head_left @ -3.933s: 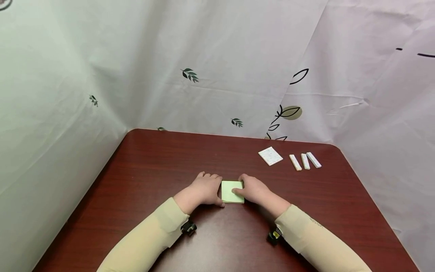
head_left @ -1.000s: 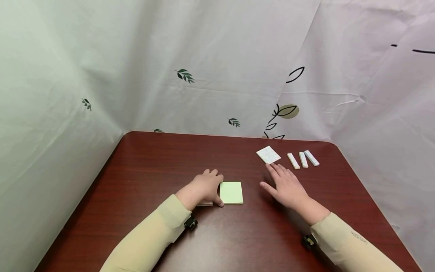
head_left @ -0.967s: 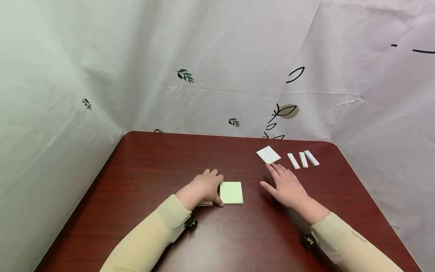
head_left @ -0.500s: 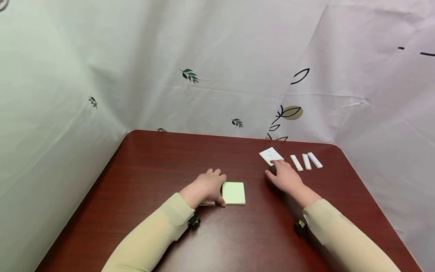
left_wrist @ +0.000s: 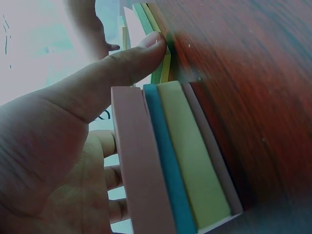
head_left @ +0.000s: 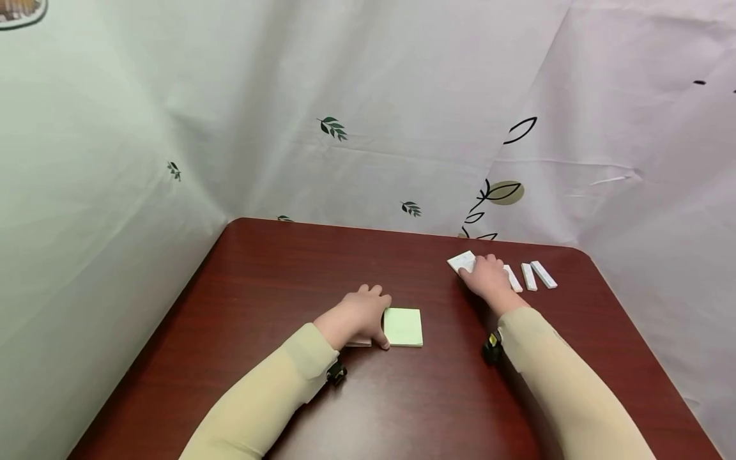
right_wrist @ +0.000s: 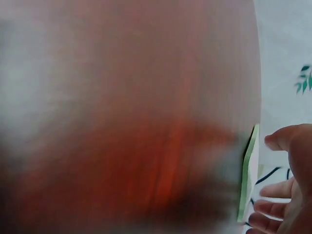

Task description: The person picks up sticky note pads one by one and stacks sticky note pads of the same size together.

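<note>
In the head view, my left hand [head_left: 359, 313] spans the left edge of a pale green sticky note pad [head_left: 402, 327], thumb at its near corner and fingers spread toward the far one. Under that palm is another pad stack [left_wrist: 151, 161], layered pink, blue and yellow in the left wrist view; its top is mostly hidden. The thumb lies straight across the corner of a green-and-yellow-edged stack [left_wrist: 165, 68] beyond. At the back right, my right hand [head_left: 487, 276] reaches over a white patterned square pad [head_left: 462, 260], which shows a green side [right_wrist: 246, 180] in the right wrist view. Its thumb and fingers are spread.
Three narrow white strips lie right of the square pad, the nearest strip [head_left: 513, 279] partly behind my right hand, with a middle strip [head_left: 529, 276] and a slanted strip [head_left: 544, 275] beyond. The dark red table [head_left: 276, 275] meets a hanging white sheet [head_left: 368, 172] at its back edge.
My right hand has left the green pad and moved back and right to the white square pad, now covering its right part. The left hand stays by the green pad. The head view has shifted slightly.
</note>
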Available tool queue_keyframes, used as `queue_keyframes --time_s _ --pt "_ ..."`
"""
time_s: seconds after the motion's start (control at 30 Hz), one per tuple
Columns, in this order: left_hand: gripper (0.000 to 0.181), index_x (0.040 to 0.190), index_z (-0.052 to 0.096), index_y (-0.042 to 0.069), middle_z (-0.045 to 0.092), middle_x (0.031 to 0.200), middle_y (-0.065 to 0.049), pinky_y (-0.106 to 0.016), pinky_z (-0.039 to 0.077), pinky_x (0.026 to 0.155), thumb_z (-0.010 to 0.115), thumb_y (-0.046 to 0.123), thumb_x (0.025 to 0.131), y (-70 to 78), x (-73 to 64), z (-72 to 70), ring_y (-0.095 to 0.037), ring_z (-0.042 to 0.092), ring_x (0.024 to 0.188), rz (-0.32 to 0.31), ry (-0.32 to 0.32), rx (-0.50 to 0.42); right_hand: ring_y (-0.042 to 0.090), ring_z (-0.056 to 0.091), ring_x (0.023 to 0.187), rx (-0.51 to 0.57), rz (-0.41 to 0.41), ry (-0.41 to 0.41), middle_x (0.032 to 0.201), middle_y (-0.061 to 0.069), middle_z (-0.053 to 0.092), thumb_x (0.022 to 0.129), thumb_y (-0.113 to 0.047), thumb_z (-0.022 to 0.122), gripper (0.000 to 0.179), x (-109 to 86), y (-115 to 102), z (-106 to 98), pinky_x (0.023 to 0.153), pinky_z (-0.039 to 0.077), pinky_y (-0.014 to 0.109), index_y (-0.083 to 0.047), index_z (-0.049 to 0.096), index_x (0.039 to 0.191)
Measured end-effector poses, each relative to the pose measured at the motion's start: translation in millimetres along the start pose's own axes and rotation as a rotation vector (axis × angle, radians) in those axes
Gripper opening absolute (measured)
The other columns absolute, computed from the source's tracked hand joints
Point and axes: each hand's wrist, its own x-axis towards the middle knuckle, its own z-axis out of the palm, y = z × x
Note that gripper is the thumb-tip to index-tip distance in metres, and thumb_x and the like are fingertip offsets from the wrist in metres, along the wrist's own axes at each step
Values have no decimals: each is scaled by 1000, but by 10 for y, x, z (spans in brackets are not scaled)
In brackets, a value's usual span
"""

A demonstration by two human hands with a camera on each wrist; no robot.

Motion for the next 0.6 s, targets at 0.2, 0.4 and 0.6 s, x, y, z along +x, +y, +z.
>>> queue_keyframes --time_s 0.2,0.4,0.6 --pt "85 134 56 21 48 130 -4 -39 49 80 83 63 67 10 11 2 -26 47 113 -6 -1 8 54 33 118 8 89 -89 125 38 38 95 -42 46 69 102 69 -13 98 31 64 18 48 128" --pt "85 134 56 20 48 131 -5 -39 49 80 84 63 66 10 15 -8 -26 47 113 -16 -7 7 53 35 118 6 110 -114 124 37 39 94 -46 47 73 140 48 -33 100 30 63 18 48 128" --pt "85 136 55 19 47 133 -6 -40 49 82 84 61 68 36 3 -37 -27 46 115 -17 -19 1 52 40 116 15 110 -81 122 37 43 90 -53 57 80 165 64 -45 98 34 61 18 48 125"
